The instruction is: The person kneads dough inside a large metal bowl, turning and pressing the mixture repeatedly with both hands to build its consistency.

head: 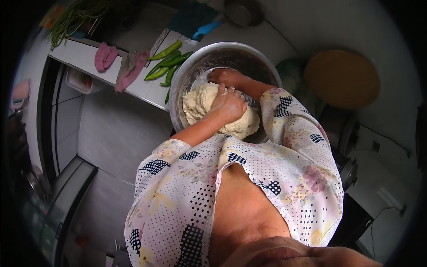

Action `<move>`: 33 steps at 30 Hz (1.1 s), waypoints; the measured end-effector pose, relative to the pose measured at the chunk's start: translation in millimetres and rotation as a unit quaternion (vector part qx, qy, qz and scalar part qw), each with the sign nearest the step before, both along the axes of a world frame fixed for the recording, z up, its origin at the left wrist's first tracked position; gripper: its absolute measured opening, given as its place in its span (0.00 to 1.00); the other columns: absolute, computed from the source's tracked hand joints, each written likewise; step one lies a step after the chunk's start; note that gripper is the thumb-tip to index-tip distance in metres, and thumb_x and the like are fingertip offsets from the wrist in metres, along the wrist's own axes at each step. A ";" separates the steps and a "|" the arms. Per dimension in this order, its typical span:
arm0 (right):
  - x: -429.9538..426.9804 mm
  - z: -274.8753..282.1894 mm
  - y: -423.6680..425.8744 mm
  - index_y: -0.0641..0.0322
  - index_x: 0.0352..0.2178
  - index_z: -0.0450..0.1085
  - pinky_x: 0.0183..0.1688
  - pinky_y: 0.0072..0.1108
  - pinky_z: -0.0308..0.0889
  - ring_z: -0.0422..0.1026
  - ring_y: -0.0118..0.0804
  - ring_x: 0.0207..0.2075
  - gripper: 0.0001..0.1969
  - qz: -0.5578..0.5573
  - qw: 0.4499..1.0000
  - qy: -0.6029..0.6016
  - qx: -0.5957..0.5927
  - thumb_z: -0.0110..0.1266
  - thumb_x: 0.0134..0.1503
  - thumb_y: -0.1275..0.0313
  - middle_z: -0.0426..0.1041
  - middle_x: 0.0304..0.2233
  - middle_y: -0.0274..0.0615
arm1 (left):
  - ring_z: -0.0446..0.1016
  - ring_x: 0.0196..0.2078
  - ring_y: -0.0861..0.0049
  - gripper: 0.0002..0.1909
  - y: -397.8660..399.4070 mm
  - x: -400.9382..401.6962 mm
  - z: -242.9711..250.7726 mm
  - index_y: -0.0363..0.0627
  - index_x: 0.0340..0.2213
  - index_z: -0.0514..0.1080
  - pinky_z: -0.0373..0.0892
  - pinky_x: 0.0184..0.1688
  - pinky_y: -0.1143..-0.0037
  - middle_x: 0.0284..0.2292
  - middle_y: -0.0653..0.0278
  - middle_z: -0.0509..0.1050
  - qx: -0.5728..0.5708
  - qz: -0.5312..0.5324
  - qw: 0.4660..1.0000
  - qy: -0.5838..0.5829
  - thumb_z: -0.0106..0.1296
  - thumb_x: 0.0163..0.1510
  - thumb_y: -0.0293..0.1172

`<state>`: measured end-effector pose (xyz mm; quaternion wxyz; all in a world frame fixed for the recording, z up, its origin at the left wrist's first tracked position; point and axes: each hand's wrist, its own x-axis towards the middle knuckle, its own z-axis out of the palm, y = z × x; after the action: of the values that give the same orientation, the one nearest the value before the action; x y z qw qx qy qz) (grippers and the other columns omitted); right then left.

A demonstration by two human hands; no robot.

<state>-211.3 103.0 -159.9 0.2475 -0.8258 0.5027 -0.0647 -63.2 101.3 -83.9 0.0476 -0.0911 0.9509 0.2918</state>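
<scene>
A large lump of pale, rough dough (pixel 200 100) fills much of a deep metal bowl (pixel 176 100) in front of me. My left hand (pixel 230 102) lies on top of the dough with bent fingers gripping its surface, and white smears of dough or flour cover the skin. Beyond it, my right hand (pixel 227 77) reaches down inside the bowl by the far wall, beside the dough's far edge. Its fingers are curled and their tips are hidden. Whitish residue (pixel 201 78) coats the inner wall near that hand.
Several green chili peppers (pixel 168 63) lie against the bowl's left side on the white counter (pixel 151 87). Pink cloths (pixel 106 56) hang over the counter edge. A pan (pixel 245 11) with a blue handle sits behind; a round wooden board (pixel 342 79) stands at right.
</scene>
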 end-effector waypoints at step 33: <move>-26.2 -6.3 65.4 0.65 0.51 0.52 0.54 0.20 0.48 0.54 0.34 0.54 0.25 -0.484 0.776 -0.368 0.171 0.46 0.52 0.70 0.56 0.52 0.43 | 0.63 0.46 0.67 0.21 -4.1 -7.7 -14.1 0.40 0.33 0.72 0.48 0.52 0.60 0.37 0.58 0.70 0.015 0.000 1.000 -0.022 0.32 0.53 0.41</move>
<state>-237.4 168.4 -166.2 0.4865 -0.3314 0.7093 -0.3877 -70.9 97.2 -98.1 0.0701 -0.0964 0.9453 0.3036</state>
